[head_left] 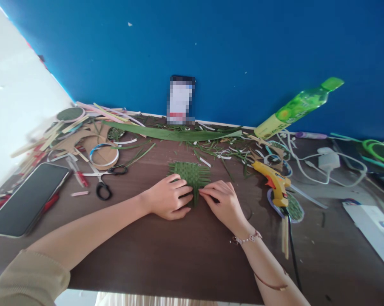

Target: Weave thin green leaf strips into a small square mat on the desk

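Observation:
A small mat of woven green leaf strips [187,171] lies on the table, with loose strip ends sticking out on its left and right sides. My left hand [170,197] rests over its lower left part, the fingers spread and bent, pressing on it. At the mat's lower right edge, my right hand [222,202] has thumb and forefinger pinched on the end of a narrow leaf strip. Some strip ends hang down between the two hands. The underside of my left fingers is hidden.
Scissors [103,182] and a large phone [30,197] lie on the left. A yellow glue gun [274,180] and a tilted bottle [295,108] are on the right. Behind are a long leaf [175,134], leaf scraps and a propped phone [180,100] against the blue wall.

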{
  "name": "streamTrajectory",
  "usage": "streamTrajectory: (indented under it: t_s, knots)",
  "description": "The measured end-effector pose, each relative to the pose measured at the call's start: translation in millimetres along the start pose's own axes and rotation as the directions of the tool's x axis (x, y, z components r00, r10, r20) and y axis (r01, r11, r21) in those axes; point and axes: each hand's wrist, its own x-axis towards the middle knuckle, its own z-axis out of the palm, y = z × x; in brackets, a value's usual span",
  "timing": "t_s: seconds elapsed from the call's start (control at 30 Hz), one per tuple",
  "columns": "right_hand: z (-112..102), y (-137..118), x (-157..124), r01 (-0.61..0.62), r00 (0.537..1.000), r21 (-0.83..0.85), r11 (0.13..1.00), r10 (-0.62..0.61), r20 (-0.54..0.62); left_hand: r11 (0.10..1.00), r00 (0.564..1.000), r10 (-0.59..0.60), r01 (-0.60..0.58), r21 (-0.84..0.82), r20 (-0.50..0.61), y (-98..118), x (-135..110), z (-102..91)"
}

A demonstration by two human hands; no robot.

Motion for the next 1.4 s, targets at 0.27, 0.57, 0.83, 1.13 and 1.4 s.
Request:
streamTrajectory:
  t_s: [0.27,0.57,0.83,1.13,1.4]
  knots:
    - [-5,2,-3,0.061,0.997,-0.005,0.998,-0.061,0.049,1.000,0.998,0.015,-0.014,0.021,-0.053,-1,-1,1.0]
    - [-7,7,-7,0.169,0.982,-0.107,0.980,-0.158,0.104,0.999,0.997,0.010,-0.007,0.049,-0.074,0,-1,0.3]
    - [-12,1,-4,0.201,0.974,-0.149,0.968,-0.182,0.132,0.997,0.994,0.026,-0.018,0.075,-0.107,0,-2,2.5]
    - [-5,1,-4,0.118,0.988,-0.104,0.988,-0.107,0.112,0.997,0.998,0.006,-0.001,0.074,-0.064,0,-1,0.5]
    - [-1,2,-3,0.058,0.997,-0.002,0.998,-0.058,0.055,0.998,0.999,-0.014,0.017,0.065,-0.038,0,-1,0.0]
